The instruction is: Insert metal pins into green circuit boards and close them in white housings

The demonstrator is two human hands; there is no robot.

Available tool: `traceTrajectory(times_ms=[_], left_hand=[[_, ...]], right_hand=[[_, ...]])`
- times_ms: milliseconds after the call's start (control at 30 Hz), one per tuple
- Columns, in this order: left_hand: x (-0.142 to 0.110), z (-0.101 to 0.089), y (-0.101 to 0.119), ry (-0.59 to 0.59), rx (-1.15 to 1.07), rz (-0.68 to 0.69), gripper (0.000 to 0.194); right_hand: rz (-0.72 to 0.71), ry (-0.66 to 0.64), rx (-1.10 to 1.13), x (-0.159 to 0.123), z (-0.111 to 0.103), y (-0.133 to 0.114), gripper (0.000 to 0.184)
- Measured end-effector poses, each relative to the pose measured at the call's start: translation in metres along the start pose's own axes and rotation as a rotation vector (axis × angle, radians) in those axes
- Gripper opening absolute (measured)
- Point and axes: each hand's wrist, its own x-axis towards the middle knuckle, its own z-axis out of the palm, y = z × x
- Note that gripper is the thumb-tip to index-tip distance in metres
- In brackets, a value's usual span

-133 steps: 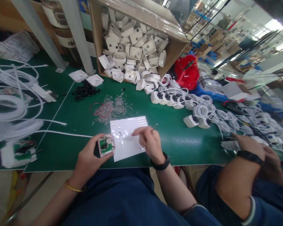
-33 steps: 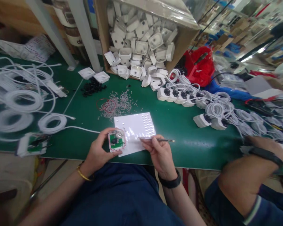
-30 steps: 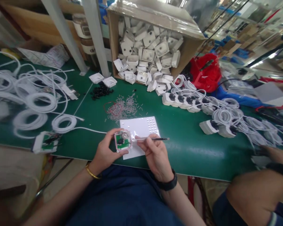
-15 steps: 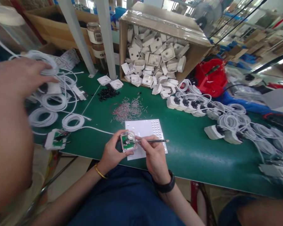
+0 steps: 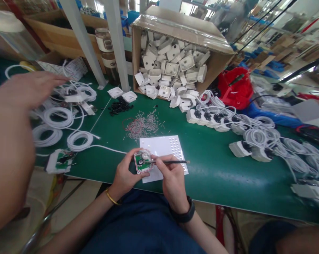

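Green tabletop (image 5: 217,187), right hand (image 5: 173,178) pencil-style around tool (image 5: 178,162)

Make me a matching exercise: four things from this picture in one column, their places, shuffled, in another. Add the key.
1. Open circuit-board housing
2. Thin dark tool
3. White housings
4. Small black parts

A. in the right hand
B. heaped on the green tabletop
C. in the left hand
D. mostly inside the cardboard box

Pairs: 1-C; 2-A; 3-D; 4-B
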Motion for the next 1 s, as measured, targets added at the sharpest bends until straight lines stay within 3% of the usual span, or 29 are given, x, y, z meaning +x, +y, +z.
traceTrajectory(times_ms=[700,833,1000], left_hand=[[-0.004,0.003,-0.007,0.010,-0.068,-0.035,0.073],[-0.005,0.006,-0.008,0.065,-0.109,0.005,0.075],[-0.005,0.007,-0.015,0.035,-0.078,0.092,0.056]], right_hand=[[0.007,0.000,-0.025,0.002,0.000,0.004,0.011],[0.005,0.018,-0.019,0.003,0.000,0.002,0.013],[0.013,0.043,-0.014,0.009,0.001,0.003,0.016]])
